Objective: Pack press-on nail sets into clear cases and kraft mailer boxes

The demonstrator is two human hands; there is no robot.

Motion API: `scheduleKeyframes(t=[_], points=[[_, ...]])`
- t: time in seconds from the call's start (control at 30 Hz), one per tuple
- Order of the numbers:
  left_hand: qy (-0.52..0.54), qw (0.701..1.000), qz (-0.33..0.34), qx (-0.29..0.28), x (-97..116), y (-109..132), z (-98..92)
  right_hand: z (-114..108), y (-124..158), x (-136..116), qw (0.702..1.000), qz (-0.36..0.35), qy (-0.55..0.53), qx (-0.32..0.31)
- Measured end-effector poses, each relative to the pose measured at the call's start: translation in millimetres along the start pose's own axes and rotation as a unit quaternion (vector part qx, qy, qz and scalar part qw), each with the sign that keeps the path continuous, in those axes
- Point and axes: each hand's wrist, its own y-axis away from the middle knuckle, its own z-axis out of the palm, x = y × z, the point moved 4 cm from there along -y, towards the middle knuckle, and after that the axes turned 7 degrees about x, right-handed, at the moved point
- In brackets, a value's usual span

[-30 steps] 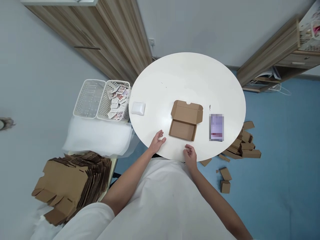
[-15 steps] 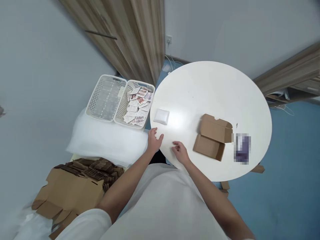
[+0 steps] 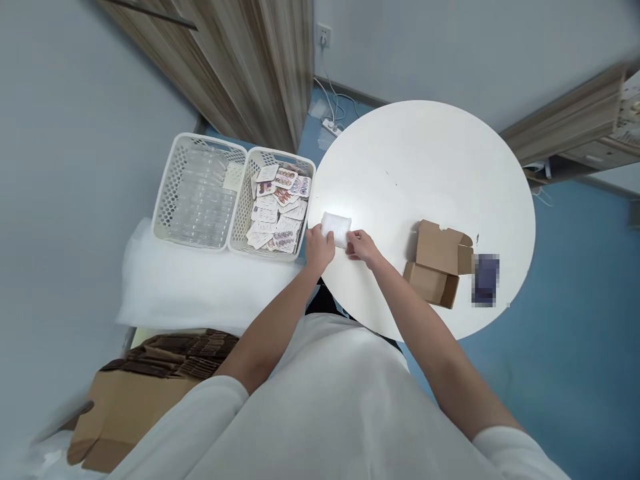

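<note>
A small white packet, seemingly wrapped in foam sheet (image 3: 337, 229), is between my hands at the left edge of the round white table (image 3: 425, 153). My left hand (image 3: 319, 248) grips its lower left corner, thumb on the near side. On its right edge, the fingers of my right hand (image 3: 362, 247) are closed. What is inside the wrapping is hidden. Right of my right hand stands a small brown cardboard box (image 3: 431, 283), its lid folded back.
Left of the table, one white basket (image 3: 165, 200) has clear plastic cases, another (image 3: 240, 220) printed cards. A white foam roll (image 3: 185, 287) and flattened cardboard boxes (image 3: 135, 400) lie nearer me. A blurred-out dark item (image 3: 485, 280) is beside the open box.
Both hands have moved forward to the white packet and taken hold of its two sides. Before, they hovered apart near the table's edge. The view has shifted slightly.
</note>
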Motion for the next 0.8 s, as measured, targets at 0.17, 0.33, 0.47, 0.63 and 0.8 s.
scheduleKeyframes(t=[0.17, 0.33, 0.47, 0.63, 0.8], points=[[0.000, 0.999, 0.029, 0.021, -3, -11, 0.4, 9, -13, -2, 0.999, -0.022, -0.008, 0.043], [0.080, 0.997, 0.017, -0.001, -16, -8, 7.2, 4, -7, 14, 0.995, -0.062, -0.059, 0.048], [0.145, 0.989, 0.006, -0.022, -16, 22, 19.5, -25, 9, 37, 0.992, -0.095, -0.072, 0.037], [0.189, 0.980, 0.033, -0.047, 14, 78, 40.9, -85, 45, 68, 0.983, -0.161, -0.073, 0.053], [0.166, 0.979, 0.098, -0.070, 62, 129, 75.6, -155, 75, 107, 0.967, -0.215, -0.042, 0.128]])
